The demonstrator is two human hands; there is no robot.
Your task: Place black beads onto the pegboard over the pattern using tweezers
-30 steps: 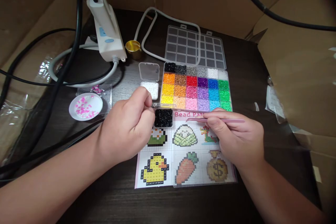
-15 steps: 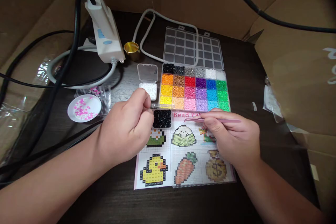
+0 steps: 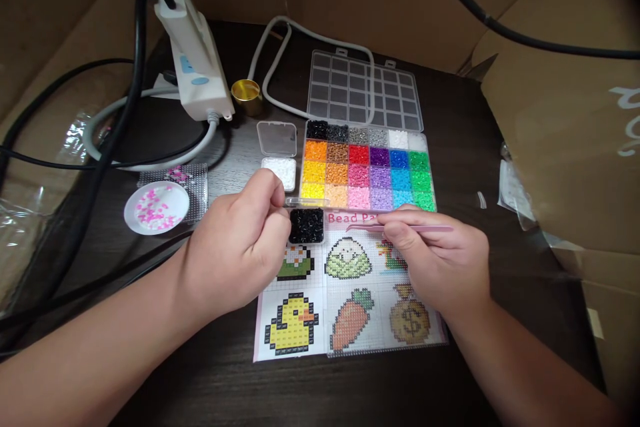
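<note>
My left hand (image 3: 240,247) is closed on the near side of a small clear box of black beads (image 3: 307,225), whose raised lid (image 3: 311,202) is seen edge-on. Pink tweezers (image 3: 365,228) lie pinched between the thumb and fingers of my right hand (image 3: 445,257). Their bent tips point left, a little right of the box and over the top of the bead pattern sheet (image 3: 290,283). A clear pegboard (image 3: 387,351) covers the sheet's right part, with carrot and money bag pictures showing through. Whether the tips hold a bead is too small to tell.
Behind my hands stands an open sorting case (image 3: 367,163) of coloured beads. Left of it are a small box of white beads (image 3: 279,173) and a gold cup (image 3: 247,97). A white dish (image 3: 131,210) with pink beads, a power strip (image 3: 203,83) and cables occupy the left.
The whole view has shifted slightly to the left. Both hands keep their grips on the box and tweezers, with hardly any other movement.
</note>
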